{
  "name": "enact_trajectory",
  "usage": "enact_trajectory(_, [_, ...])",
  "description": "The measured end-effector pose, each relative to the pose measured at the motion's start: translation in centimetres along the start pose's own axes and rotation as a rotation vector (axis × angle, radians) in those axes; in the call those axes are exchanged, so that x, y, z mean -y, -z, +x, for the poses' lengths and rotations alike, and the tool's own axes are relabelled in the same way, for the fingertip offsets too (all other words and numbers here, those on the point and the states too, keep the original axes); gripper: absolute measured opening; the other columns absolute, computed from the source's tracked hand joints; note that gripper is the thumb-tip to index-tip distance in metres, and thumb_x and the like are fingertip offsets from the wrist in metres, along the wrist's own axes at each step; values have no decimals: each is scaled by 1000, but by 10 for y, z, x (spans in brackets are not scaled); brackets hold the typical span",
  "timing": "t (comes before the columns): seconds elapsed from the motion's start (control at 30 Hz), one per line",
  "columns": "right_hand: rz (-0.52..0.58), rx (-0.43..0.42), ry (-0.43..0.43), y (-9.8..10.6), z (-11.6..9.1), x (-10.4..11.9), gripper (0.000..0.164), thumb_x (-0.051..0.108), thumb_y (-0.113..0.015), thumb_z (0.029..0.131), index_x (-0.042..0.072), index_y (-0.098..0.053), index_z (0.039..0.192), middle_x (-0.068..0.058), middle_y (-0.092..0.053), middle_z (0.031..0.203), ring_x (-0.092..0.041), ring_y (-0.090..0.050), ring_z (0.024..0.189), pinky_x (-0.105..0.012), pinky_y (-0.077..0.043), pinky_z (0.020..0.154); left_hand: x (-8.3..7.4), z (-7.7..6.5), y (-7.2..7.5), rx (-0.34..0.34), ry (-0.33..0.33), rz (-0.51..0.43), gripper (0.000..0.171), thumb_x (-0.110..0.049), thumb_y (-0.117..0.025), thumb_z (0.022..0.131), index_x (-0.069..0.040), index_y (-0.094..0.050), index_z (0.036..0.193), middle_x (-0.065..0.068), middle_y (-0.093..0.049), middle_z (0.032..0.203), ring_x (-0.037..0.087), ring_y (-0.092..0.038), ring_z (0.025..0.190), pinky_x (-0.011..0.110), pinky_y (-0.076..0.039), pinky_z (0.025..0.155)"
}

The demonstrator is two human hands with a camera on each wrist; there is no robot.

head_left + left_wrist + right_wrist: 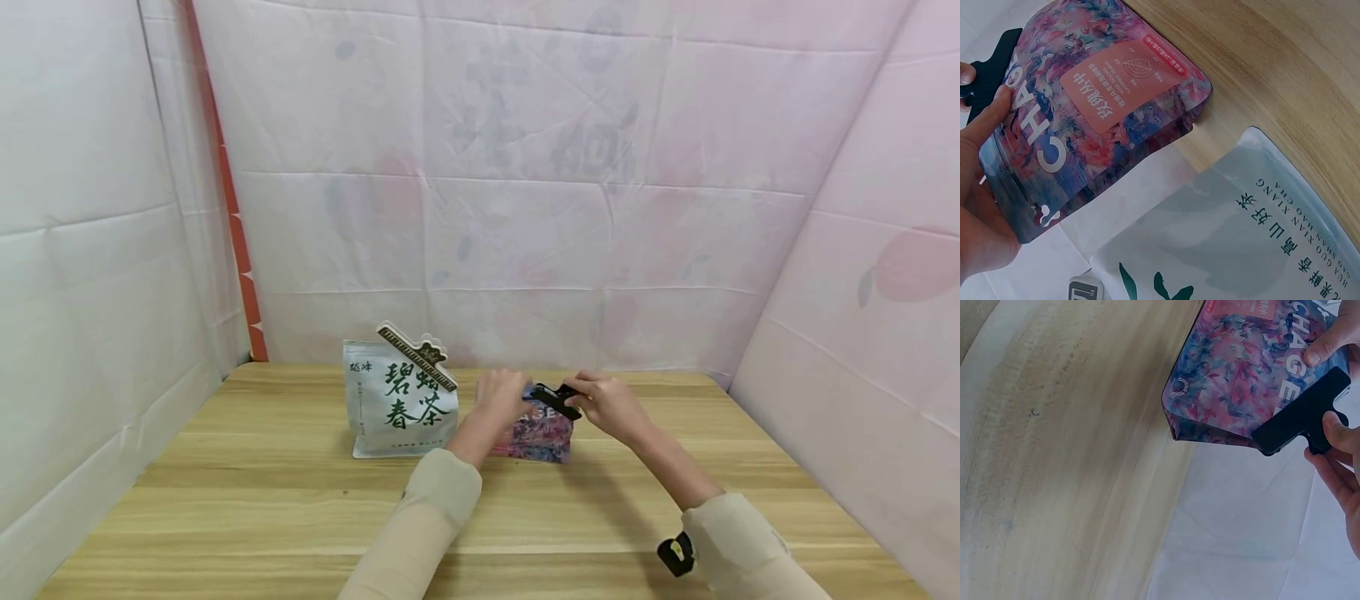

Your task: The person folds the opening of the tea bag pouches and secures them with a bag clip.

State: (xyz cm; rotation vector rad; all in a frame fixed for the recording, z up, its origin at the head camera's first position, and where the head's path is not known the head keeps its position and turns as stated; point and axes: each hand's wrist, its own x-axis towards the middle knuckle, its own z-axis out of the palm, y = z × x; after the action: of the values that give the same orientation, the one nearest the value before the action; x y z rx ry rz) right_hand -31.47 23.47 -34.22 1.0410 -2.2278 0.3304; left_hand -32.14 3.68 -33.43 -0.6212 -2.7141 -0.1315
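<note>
A pouch (534, 437) with a pink, red and blue painted pattern and white lettering stands on the table. My left hand (501, 397) grips its top edge, thumb on the front face in the right wrist view. My right hand (611, 408) pinches the handle of a wide black clip (1302, 412) between thumb and fingers. That clip sits slantwise across the pouch's upper right corner. Left of it stands a white tea pouch (401, 421) with green characters, a brown and white clip (420, 358) set aslant on its upper right corner.
The wooden table (247, 508) spreads around both pouches. Light printed cloth (525, 233) hangs behind and on both sides. A black object with a yellow mark (677, 554) shows at my right sleeve.
</note>
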Motion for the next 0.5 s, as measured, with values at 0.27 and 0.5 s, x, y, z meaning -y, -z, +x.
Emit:
enact_trajectory(0.27, [-18,27,-30,0,-1,6,29,-2,-75,70,-7,-66,98,-8,-59,82,-14,-55,57,-22,-41,45,2,-1,-2,-6,-11,-1,31,-48,-75,70,-27,-70,93,-11,-63,72,8,-49,54,24,-34,42])
enact_trajectory(0.5, [-29,3,-37,-3,-3,6,31,-4,-75,70,-7,-65,100,-9,-58,83,-15,-57,59,-22,-43,47,2,-1,-2,10,7,-22,33,-48,-74,70,-28,-69,96,-10,-64,74,8,-46,52,24,-32,41])
